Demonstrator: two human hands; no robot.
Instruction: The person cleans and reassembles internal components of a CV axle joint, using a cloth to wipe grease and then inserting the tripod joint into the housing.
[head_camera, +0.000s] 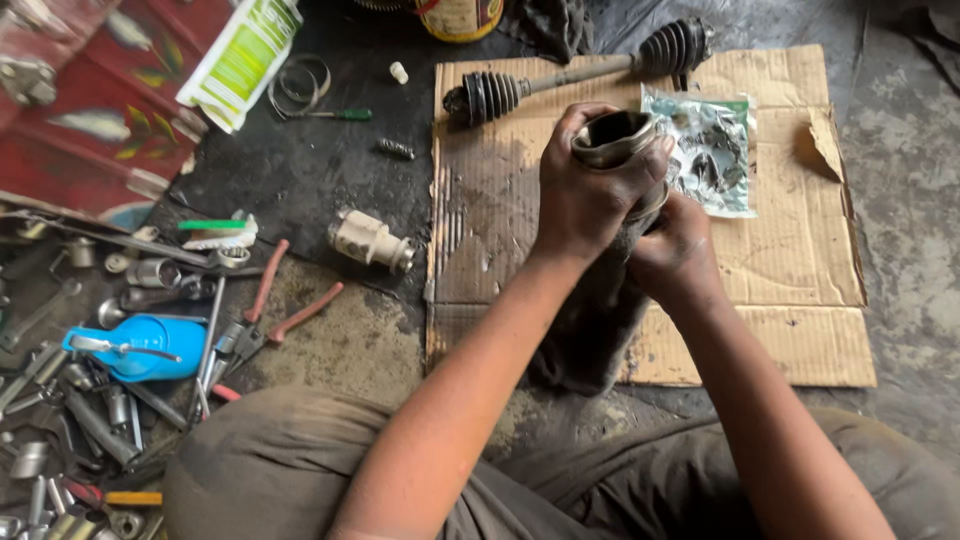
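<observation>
1. The left hand (585, 190) is clenched around a cup-shaped metal joint housing (612, 138), open end up, held above the cardboard sheet (800, 330).
2. The right hand (672, 250) grips a dark greasy rag (595, 320) just under the housing.
3. Behind lie an axle shaft with rubber boots (580, 72) and a clear plastic bag (712, 150).
4. On the floor to the left: red-handled pliers (270, 310), a blue oil can (140, 348), a cream-coloured cylindrical part (368, 240).
</observation>
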